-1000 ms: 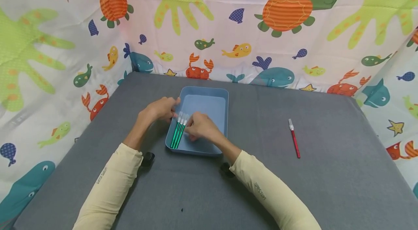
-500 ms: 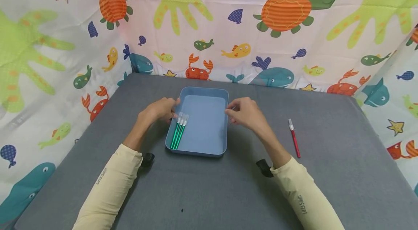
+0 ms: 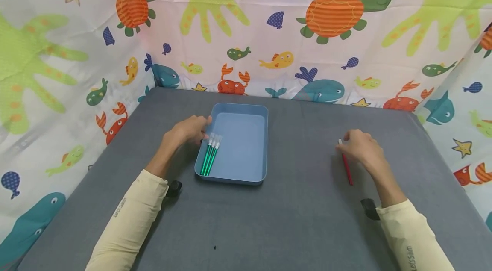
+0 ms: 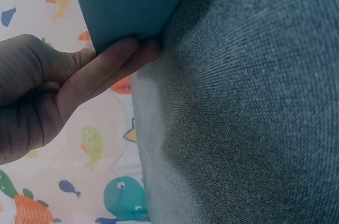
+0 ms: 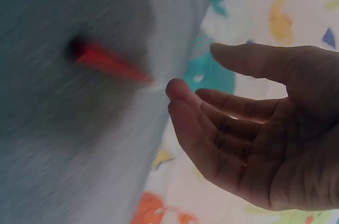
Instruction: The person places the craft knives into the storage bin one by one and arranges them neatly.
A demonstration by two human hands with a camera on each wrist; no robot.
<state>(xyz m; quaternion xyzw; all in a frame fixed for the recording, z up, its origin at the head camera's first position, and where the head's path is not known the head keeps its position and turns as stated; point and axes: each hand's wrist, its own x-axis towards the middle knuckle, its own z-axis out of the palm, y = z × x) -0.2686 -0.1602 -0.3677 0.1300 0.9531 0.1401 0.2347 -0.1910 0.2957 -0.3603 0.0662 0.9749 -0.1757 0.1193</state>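
The red pen (image 3: 347, 167) lies alone on the gray table (image 3: 300, 219), well apart from the blue tray (image 3: 246, 147), with its white tip pointing away from the person. The right hand (image 3: 359, 148) is just over the tip end, and in the right wrist view its fingers (image 5: 212, 128) are relaxed and apart, with nothing between them, so I judge it is reaching for the pen and does not hold it yet. In the tray, three green pens (image 3: 210, 155) lie side by side along the left wall. The left hand (image 3: 188, 130) rests against the tray's left rim, fingers (image 4: 106, 70) straight on the outer wall, probably to keep it steady; the forearm lies low on the table
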